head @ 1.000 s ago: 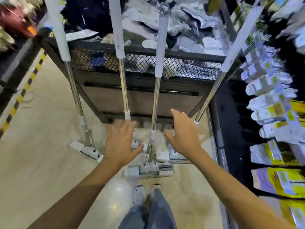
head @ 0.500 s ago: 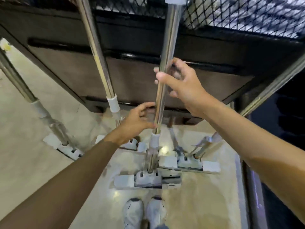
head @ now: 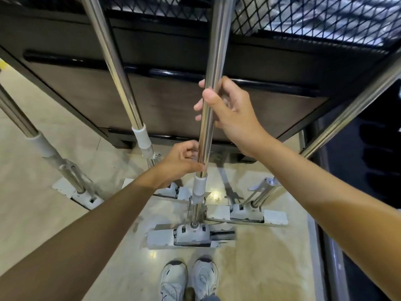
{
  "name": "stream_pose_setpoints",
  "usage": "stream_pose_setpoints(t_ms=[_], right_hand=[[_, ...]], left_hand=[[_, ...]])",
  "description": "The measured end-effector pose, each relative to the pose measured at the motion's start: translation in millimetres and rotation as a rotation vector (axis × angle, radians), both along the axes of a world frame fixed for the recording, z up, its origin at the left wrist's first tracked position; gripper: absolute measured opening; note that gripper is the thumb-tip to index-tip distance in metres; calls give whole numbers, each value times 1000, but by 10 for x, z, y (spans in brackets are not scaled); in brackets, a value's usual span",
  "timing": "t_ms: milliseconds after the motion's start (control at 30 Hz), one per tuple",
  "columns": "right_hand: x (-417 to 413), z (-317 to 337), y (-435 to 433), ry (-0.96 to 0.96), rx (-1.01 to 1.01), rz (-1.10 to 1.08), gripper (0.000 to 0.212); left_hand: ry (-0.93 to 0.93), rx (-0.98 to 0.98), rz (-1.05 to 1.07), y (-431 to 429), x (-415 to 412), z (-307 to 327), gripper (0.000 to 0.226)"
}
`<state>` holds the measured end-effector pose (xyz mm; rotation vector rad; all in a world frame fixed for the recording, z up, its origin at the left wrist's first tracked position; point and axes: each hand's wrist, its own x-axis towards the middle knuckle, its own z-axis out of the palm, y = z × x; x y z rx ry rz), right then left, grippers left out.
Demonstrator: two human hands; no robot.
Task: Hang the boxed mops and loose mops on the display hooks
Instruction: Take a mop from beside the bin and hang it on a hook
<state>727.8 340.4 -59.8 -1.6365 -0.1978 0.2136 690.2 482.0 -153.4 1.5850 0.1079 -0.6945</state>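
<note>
A shop aisle, by the look of it. At 12 o'clock a dark display stand (head: 173,101) with a black mesh basket (head: 303,16) of wrapped goods on top; several identical chrome-handled mops (head: 121,68) leaning against it in a row, heads on the glossy pale tiled floor (head: 32,213); dark shelving (head: 373,161) at 3 o'clock.

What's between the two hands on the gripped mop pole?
Only bare chrome pole. In the head view the right hand grips higher, the left hand lower, just above the white collar. Nothing else sits on that stretch.
</note>
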Motion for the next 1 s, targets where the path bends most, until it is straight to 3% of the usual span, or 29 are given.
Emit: stream_pose_setpoints(t_ms=[367,867,1000], right_hand=[[-542,724,-56,-137,-19,-71,25],[-965,3431,-3,-273,20,-49,0],[-1131,4155,74,-332,9,-39,21]], left_hand=[[-87,4,-170,-63,-293,864,37],[-340,-8,-319,100,-607,3553,43],[-378,-2,-295,206,-764,4243,43]])
